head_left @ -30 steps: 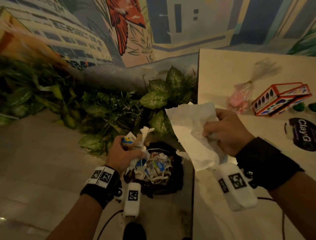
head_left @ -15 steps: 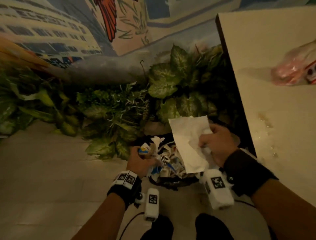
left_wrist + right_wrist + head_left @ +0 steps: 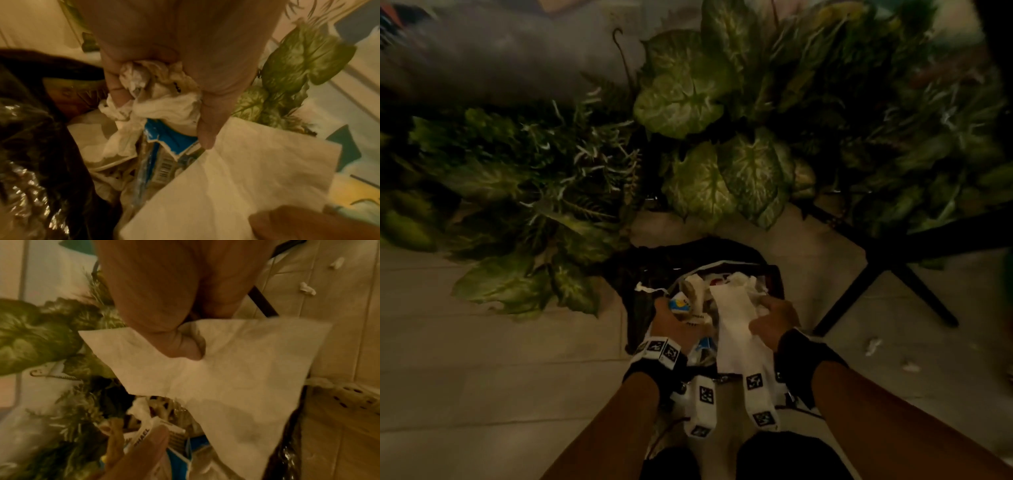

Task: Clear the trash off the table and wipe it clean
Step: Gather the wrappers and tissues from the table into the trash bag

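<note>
My left hand (image 3: pixel 671 320) grips a bundle of crumpled trash (image 3: pixel 156 97), tissue and blue-white wrappers (image 3: pixel 681 305), right over the black-lined bin (image 3: pixel 640 274) on the floor. My right hand (image 3: pixel 774 317) pinches a white paper napkin (image 3: pixel 736 329) between thumb and fingers, and the sheet hangs over the bin's right side. In the right wrist view the thumb (image 3: pixel 180 345) presses into the napkin (image 3: pixel 236 378). The bin holds more wrappers and tissue (image 3: pixel 743 282). The table top is out of view.
Large leafy plants (image 3: pixel 705 102) crowd the wall behind the bin. A black table leg frame (image 3: pixel 887 267) stands to the right. Small white scraps (image 3: pixel 873 346) lie on the pale tiled floor (image 3: pixel 482 359). My dark shoes (image 3: pixel 774 455) are below.
The view dropped from the table to the floor. Both hands came down and closer together, right onto the bin. The trash bundle and the napkin stay in hand.
</note>
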Action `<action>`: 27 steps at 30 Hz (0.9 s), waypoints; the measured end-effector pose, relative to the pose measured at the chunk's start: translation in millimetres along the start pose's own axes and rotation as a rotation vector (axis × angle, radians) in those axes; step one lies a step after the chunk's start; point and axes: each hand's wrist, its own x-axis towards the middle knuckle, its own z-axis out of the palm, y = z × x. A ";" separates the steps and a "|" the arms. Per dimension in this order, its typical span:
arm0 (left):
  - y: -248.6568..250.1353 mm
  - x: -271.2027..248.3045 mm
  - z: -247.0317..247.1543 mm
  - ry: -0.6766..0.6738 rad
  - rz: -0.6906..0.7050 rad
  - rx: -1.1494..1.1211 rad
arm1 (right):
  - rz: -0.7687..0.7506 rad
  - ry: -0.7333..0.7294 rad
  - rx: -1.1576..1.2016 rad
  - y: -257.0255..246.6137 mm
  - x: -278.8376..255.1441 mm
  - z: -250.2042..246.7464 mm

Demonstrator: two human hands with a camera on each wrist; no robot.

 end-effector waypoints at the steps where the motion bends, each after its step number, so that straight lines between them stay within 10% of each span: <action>1: -5.1 11.7 6.0 0.014 -0.001 0.019 | -0.012 -0.011 -0.031 4.7 12.4 6.8; 15: -18.0 80.7 43.8 -0.006 0.015 0.228 | -0.072 0.047 -0.125 31.5 109.9 65.7; 21: 2.6 34.8 22.7 -0.075 -0.080 0.239 | -0.021 -0.127 -0.011 18.1 49.8 29.3; 27: 37.4 -41.4 -9.2 -0.079 0.034 0.236 | -0.036 0.008 0.065 -0.2 -26.6 0.5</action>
